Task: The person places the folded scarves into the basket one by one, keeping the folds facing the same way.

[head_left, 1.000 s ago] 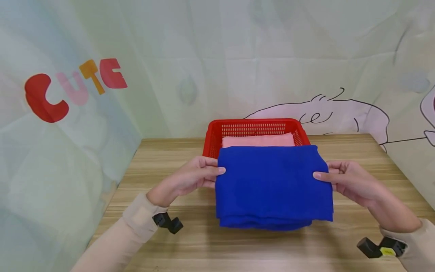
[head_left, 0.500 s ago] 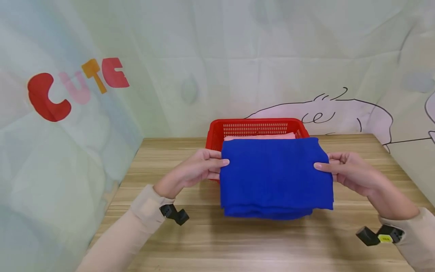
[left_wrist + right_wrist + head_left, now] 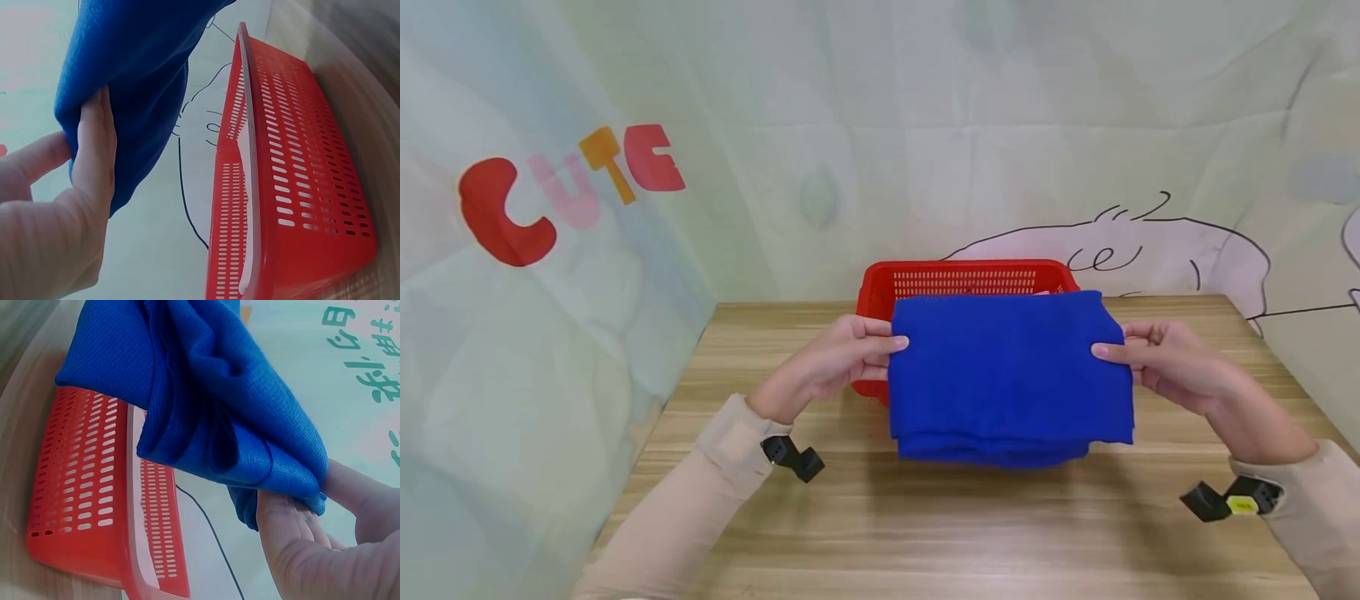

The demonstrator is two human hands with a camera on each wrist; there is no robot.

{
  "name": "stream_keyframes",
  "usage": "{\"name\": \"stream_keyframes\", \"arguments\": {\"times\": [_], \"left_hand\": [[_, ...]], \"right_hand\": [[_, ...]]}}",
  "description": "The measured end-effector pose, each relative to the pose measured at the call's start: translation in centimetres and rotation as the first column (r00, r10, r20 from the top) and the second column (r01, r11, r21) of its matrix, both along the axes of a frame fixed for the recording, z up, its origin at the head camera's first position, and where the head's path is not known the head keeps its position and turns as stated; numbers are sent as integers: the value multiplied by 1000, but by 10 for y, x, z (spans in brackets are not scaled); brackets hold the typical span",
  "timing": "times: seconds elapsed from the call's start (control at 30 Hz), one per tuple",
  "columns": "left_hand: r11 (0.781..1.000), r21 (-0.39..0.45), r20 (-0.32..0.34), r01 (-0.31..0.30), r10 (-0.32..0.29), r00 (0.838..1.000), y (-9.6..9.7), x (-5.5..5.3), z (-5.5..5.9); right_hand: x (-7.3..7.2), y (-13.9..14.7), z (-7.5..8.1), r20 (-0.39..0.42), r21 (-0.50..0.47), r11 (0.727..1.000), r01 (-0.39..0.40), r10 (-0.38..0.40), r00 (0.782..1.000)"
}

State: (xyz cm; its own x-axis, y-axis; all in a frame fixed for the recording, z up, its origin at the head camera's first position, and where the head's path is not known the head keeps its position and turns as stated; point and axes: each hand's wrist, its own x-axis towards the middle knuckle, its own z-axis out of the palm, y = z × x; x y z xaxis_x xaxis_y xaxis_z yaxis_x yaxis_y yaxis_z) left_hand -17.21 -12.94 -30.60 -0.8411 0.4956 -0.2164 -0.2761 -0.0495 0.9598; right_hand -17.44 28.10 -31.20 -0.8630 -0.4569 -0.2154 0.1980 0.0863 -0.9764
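A folded blue cloth [image 3: 1007, 367], several layers thick, hangs in the air in front of and above a red plastic basket [image 3: 872, 292]. My left hand [image 3: 842, 358] pinches its left edge, thumb on the near face and fingers behind. At the opposite edge my right hand [image 3: 1176, 367] pinches it the same way. The right wrist view shows the loose folds of the blue cloth [image 3: 212, 406] sagging from the fingers. Inside the basket lies a pink cloth [image 3: 250, 225], mostly hidden in the head view behind the blue one.
The basket has slotted walls and stands on a wood-grain table [image 3: 790, 533] near its back edge. Behind it hangs a pale printed backdrop [image 3: 880, 167] with coloured letters at left and a line drawing at right.
Both hands have moved up and forward in the head view, carrying the blue cloth over the basket's front. It now covers almost all of the pink cloth. The grip looks the same.
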Motion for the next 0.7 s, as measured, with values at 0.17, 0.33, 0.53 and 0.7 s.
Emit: {"name": "stream_keyframes", "arguments": {"times": [0.17,0.33,0.53,0.7], "left_hand": [[1000,11,-5,-4,4,1000,0,-5,1],[1000,19,-11,-10,10,1000,1,-9,2],[999,20,-16,-32,32,999,3,-15,5],[999,30,-20,-36,36,999,5,-21,6]], "right_hand": [[-5,-1,4,3,3,1000,17,-17,1000],[-11,-2,7,-6,6,1000,26,-26,1000],[-19,-2,9,-18,-14,1000,14,-15,1000],[-27,-2,11,-18,-50,999,-10,9,1000]]}}
